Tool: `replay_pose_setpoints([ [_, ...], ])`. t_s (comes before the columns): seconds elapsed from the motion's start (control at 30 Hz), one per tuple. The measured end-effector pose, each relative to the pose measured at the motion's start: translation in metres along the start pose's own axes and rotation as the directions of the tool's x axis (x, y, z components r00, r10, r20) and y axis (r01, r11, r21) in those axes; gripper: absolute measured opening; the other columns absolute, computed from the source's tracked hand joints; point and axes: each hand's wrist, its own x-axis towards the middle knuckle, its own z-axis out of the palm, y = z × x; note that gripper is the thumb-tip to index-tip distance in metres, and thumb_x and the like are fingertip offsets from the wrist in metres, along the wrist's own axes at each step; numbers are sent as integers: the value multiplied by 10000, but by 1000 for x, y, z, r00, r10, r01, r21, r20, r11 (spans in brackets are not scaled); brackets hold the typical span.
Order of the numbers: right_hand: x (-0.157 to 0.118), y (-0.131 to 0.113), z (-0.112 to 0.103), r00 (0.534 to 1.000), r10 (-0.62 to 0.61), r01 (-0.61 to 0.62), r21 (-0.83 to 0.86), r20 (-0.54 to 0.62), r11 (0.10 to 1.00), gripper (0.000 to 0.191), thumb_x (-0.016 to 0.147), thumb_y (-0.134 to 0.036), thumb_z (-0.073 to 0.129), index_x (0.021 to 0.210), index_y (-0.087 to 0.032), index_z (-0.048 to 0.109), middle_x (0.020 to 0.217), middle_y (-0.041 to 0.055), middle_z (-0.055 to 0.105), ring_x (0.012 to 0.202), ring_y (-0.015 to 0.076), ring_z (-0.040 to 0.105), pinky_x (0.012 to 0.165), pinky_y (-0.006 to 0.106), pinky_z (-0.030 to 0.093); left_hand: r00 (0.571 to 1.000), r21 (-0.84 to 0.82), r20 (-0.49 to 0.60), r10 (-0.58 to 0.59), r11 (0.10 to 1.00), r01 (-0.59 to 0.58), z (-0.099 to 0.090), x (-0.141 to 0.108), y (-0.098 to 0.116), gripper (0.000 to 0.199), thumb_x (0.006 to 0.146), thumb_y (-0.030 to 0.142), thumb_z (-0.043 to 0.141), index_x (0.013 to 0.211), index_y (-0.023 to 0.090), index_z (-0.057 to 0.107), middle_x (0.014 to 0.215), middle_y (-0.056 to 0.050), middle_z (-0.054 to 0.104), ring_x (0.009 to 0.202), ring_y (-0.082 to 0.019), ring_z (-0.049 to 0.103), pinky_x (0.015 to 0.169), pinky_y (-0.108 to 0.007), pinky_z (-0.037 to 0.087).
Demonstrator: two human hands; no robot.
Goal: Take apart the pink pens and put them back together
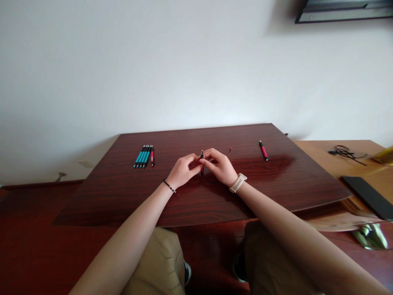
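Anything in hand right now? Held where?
Yes: a dark pen with some red, roughly upright, between the fingers of both hands, left and right, around its upper part. Exact contact spots: too small to tell.

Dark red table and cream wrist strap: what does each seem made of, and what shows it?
Table: glossy wood or laminate, judging by streaky grain and reflected light; unclear which.
Wrist strap: probably matte silicone or rubber, being smooth, slotted and dull.
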Motion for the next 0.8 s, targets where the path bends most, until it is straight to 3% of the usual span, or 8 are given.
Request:
replay_pose_setpoints([
  [0.2,0,3,4,999,24,-24,-19,-33,1000,284,995,-514,710,1021,-232,688,1014,52,713,880,200,690,783,338,579,1000,1,2,-10,1000,10,0,0,0,147,980,319,667,911,189,669,886,-20,720,790,-172,644,750,-285,481],
  [0.4,-4,8,9,995,95,-95,13,-33,995,270,959,-470,765,1018,-228,661,922,20,733,782,179,694,729,319,564,1000,5,7,17,1000,-17,0,1,-1,113,980,274,658,908,191,681,891,-17,721,811,-175,656,777,-291,486],
  [0.6,-7,2,6,999,46,-45,54,-13,998,322,997,-455,710,1239,-246,675,1216,73,729,868,179,696,749,323,587,1000,-37,-8,-9,999,9,1,0,-1,198,992,372,687,907,193,685,890,-26,730,793,-178,659,764,-297,503],
  [0.8,-6,-2,4,999,-36,37,28,-21,999,239,1035,-434,655,1180,-259,731,1267,95,686,833,181,673,705,338,576,1000,-32,3,-17,999,17,2,0,-1,233,1007,407,669,914,193,682,883,-35,722,777,-182,652,756,-307,508],
])
